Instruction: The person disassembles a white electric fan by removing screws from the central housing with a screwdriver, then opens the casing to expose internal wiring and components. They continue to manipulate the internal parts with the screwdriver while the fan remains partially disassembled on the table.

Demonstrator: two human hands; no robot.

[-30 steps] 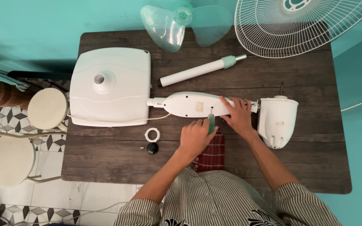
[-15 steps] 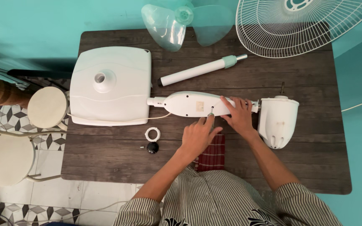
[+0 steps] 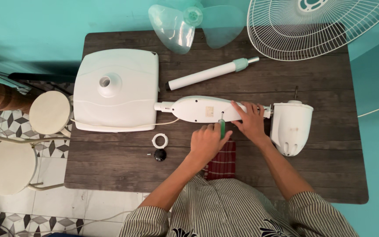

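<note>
On the dark wooden table [image 3: 110,175] a dismantled pedestal fan lay in pieces. Near its middle rested the white fan neck housing [image 3: 200,109], lying flat and lengthwise, with the white motor head [image 3: 291,127] at its right end and a thin cord trailing from its left end. The left hand [image 3: 207,142] was closed around a green-handled screwdriver [image 3: 222,127], whose tip stood against the lower edge of the housing. The right hand [image 3: 251,120] lay open and flat across the right part of the housing, fingers spread toward its top, pressing on it without gripping anything. Just below the two hands a dark red checked cloth [image 3: 222,161] lay on the table, partly under the left wrist. To the left of the housing sat the square white fan base [image 3: 117,90], touching the housing's left tip. A white pole with a pale green collar [image 3: 211,73] lay slanted above the housing. Below the base were a small white ring [image 3: 160,140] and, just under it, a black knob [image 3: 159,154]. At the far edge lay translucent green fan blades [image 3: 185,24] and a white wire grille [image 3: 312,26].
</note>
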